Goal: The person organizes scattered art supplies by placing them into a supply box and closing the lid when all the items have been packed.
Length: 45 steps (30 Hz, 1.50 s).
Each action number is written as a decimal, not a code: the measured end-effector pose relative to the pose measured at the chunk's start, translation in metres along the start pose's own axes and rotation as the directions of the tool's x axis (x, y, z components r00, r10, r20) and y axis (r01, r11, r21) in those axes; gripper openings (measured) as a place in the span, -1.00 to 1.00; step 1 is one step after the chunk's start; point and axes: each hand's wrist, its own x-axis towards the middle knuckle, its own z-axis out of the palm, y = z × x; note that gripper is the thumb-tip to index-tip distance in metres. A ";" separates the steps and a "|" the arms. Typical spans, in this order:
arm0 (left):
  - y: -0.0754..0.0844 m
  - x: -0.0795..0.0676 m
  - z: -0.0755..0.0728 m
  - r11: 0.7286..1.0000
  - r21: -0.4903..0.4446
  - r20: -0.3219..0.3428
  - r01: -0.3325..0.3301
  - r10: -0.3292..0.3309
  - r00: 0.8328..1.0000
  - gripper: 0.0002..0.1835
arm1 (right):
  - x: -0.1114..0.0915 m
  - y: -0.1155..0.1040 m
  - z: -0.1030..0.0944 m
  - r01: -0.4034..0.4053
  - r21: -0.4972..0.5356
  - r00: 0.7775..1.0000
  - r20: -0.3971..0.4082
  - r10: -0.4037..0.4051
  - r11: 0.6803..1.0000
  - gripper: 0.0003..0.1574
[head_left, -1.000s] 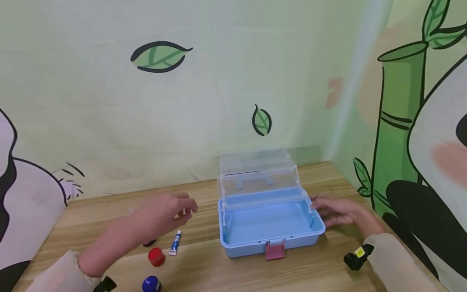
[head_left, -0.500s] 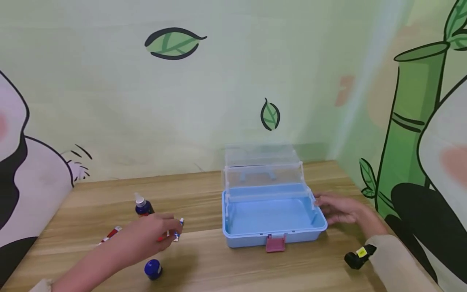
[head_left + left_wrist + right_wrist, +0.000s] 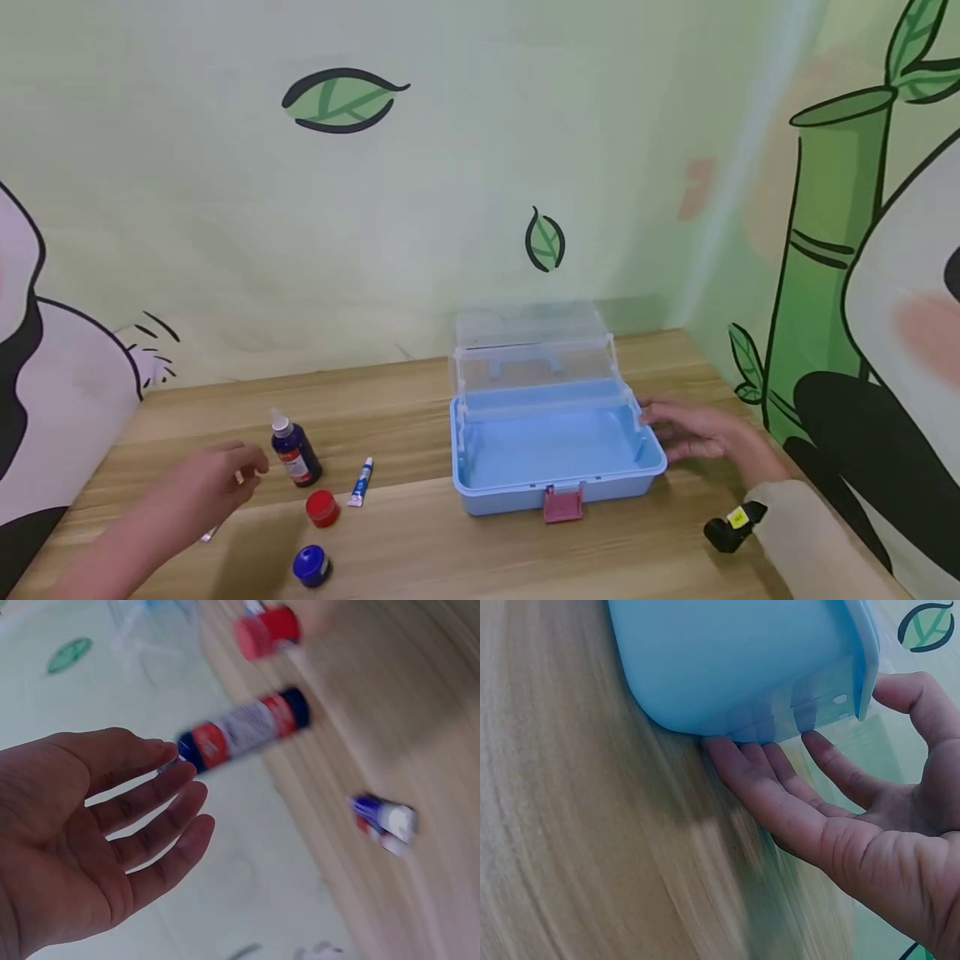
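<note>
My left hand (image 3: 213,483) hovers over the left part of the table, fingers loosely bent around nothing. Below it, the end of a small paint tube (image 3: 209,534) peeks out; the left wrist view shows two small tubes (image 3: 384,821) lying together. Just right of this hand stands a dark blue bottle (image 3: 297,457) with a white nozzle. My right hand (image 3: 693,429) holds the right end of a light blue storage box (image 3: 517,502), one digit at the rim and the other fingertips along the side wall. The box's clear lid (image 3: 532,346) is raised.
A red-lidded jar (image 3: 322,508), a blue-lidded jar (image 3: 312,566) and a blue and white tube (image 3: 361,482) are on the wooden table (image 3: 420,550) left of the box. A pink latch (image 3: 562,504) hangs at its front. The printed wall backdrop (image 3: 435,208) rises close behind.
The left hand has moved left from beside the box, passing over the jars, and the bottle now shows in full. The right hand has stayed at the box.
</note>
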 end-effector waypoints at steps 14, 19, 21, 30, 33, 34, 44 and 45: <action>-0.055 -0.006 0.009 0.987 0.096 0.072 0.127 -0.134 0.988 -0.88 | 0.007 0.002 0.003 0.003 0.024 1.000 0.011 -0.003 1.000 -0.12; -0.063 -0.007 0.021 0.982 0.129 0.045 0.138 -0.145 0.988 -0.82 | 0.006 0.001 0.002 -0.001 0.033 1.000 0.002 0.001 0.999 -0.12; -0.066 -0.008 0.025 0.980 0.125 0.038 0.156 -0.162 0.986 -0.80 | 0.005 0.000 0.001 -0.004 0.036 1.000 -0.002 0.004 0.999 -0.11; -0.078 -0.012 0.042 0.980 0.082 0.070 0.180 -0.186 0.980 -0.72 | 0.003 0.000 0.000 -0.002 0.032 1.000 0.000 0.002 0.999 -0.10; -0.081 -0.011 0.046 0.982 0.051 0.087 0.183 -0.187 0.978 -0.70 | 0.002 0.000 0.001 0.002 0.033 1.000 -0.002 -0.002 0.999 -0.10; -0.082 -0.011 0.047 0.981 0.043 0.088 0.188 -0.191 0.978 -0.70 | 0.001 -0.001 0.001 0.003 0.029 1.000 -0.007 -0.003 1.000 -0.11; -0.086 -0.008 0.048 0.965 -0.043 0.108 0.258 -0.252 0.962 -0.67 | 0.001 -0.004 0.002 -0.001 0.024 1.000 -0.021 0.002 1.000 -0.08; -0.086 -0.006 0.047 0.960 -0.049 0.120 0.276 -0.269 0.956 -0.68 | 0.001 -0.004 0.002 -0.002 0.027 1.000 -0.020 0.002 1.000 -0.08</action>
